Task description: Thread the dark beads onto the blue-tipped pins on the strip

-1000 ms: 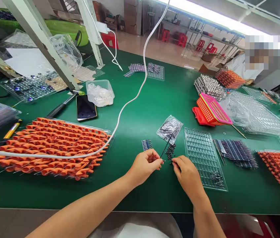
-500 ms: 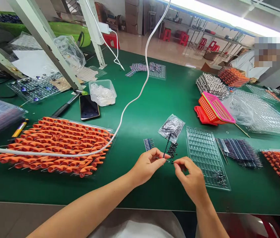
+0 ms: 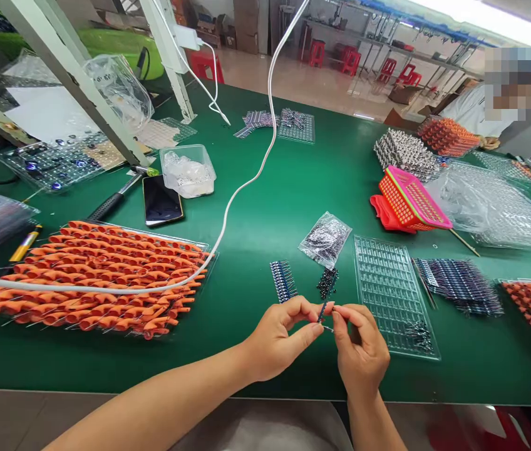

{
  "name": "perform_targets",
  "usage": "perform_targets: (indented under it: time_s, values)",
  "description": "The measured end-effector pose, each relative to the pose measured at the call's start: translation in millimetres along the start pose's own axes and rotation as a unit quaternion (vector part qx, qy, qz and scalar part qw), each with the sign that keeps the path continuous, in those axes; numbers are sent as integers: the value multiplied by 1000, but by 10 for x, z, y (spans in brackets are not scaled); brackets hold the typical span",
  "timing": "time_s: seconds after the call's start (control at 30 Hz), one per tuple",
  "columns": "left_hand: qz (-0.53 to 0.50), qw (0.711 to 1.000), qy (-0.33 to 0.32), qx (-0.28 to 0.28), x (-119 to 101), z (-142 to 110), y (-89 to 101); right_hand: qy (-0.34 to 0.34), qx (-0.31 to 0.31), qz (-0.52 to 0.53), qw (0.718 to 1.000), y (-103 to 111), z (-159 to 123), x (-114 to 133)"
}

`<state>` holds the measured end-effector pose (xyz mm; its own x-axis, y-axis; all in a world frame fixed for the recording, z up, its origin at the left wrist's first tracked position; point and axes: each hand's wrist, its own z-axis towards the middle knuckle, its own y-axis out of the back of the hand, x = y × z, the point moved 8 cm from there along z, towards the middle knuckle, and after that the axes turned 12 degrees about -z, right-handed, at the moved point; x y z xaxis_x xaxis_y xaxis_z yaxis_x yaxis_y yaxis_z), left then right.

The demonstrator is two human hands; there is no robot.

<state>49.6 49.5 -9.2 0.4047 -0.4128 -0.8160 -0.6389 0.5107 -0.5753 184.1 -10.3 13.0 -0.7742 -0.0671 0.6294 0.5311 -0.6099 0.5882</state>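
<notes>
Fingers of our left hand (image 3: 288, 335) are pinching a thin dark strip (image 3: 324, 308) just below the black beads (image 3: 327, 283); our right hand (image 3: 362, 343) is closing its fingertips beside it, though we cannot tell on what.

1. I see the green counter (image 3: 265, 216) as smooth, with a soft sheen.
2. Toward its near edge, I make out glossy black beads (image 3: 326, 285) by a crinkled, clear plastic bag (image 3: 325, 239).
3. Nearer the right edge, I get a shiny, ridged, transparent plastic tray (image 3: 381, 275).
4. Toward the left edge, the orange pieces (image 3: 101, 266) look smooth; thin metal pins (image 3: 33, 325) jut out.
5. I read glossy dark glass on the phone (image 3: 162, 199).
</notes>
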Motion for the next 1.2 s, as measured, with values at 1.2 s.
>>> perform_targets:
  time_s: [1.2]
  values:
    - [-42, 999, 28, -9, 82, 38, 17, 39, -39, -50, 997, 34, -13, 48]
